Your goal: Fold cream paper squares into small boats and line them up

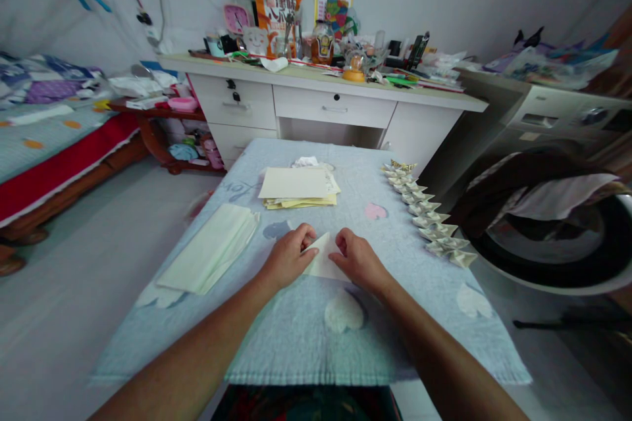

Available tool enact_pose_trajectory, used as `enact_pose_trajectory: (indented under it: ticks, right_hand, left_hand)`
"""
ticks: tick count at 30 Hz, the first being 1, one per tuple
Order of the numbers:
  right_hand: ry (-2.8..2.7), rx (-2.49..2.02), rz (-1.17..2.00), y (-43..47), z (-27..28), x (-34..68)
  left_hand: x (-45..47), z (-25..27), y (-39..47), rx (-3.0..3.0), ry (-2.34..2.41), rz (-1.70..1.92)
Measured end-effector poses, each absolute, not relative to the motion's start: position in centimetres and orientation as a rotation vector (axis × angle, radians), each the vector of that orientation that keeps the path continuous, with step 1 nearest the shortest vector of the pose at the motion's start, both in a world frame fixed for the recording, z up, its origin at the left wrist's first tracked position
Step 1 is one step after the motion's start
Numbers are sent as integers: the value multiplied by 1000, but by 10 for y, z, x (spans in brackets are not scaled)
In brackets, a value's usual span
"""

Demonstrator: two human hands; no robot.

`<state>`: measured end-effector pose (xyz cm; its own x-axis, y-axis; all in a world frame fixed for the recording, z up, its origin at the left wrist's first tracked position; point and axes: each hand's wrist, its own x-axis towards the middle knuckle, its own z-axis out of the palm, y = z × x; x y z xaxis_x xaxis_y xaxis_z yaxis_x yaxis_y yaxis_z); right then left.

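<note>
A pale sheet of paper [323, 264] lies on the cloth in front of me, its top corners folded in to a point. My left hand [292, 253] grips its left sloping edge between thumb and curled fingers. On the opposite slope, my right hand [359, 256] pinches the paper the same way. Beyond my hands sits a stack of cream and yellow paper [295, 183]. To the left is a pile of long pale green-white sheets [210, 250]. A row of several folded paper pieces [427, 214] runs along the right side of the table.
A blue patterned cloth [291, 342] covers the table. Behind it stands a white desk [336, 105] loaded with clutter. An open front-loading washing machine [553, 118] is close on the right, and a bed [64, 138] is at the left.
</note>
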<state>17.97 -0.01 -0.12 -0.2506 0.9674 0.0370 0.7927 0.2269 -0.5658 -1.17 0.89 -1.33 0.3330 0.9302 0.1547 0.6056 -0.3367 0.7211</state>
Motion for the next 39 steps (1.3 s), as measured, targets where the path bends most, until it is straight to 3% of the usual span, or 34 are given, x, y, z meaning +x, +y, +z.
enact_pose_trajectory:
  ticks: [4, 17, 39]
  right_hand:
    - [-2089, -1530, 677, 5, 2, 179]
    - [-2282, -1400, 312, 8, -15, 179]
    - [-2489, -1155, 585, 1, -2, 190]
  left_hand:
    - [-14, -10, 10, 2106, 1362, 760]
    - [-18, -21, 12, 2402, 1371, 726]
    - [-25, -10, 12, 2364, 1065, 563]
